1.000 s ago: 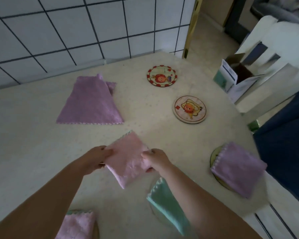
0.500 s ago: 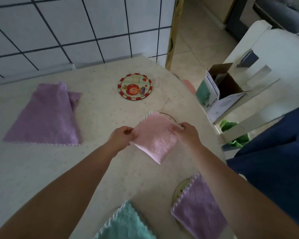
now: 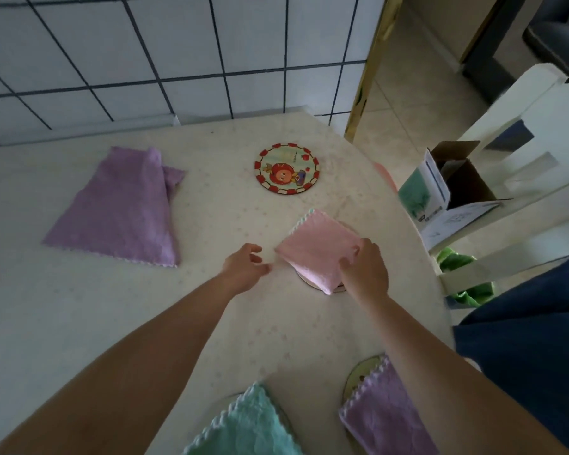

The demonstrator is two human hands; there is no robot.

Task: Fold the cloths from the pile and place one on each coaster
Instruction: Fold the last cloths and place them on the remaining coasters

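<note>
My right hand [image 3: 363, 274] pins the folded pink fleece cloth [image 3: 319, 247] on a round coaster [image 3: 309, 281]; left hand [image 3: 243, 269] hangs open beside it, off the cloth.

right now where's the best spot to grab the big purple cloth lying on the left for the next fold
Take the large purple terry cloth at the two corners of its wide scalloped near edge, coming from the near side. That edge lies flat and open on the table, while the far end is narrow and bunched.

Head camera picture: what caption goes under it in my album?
Right hand lays a folded pink cloth on a coaster; left hand open beside it.
</note>
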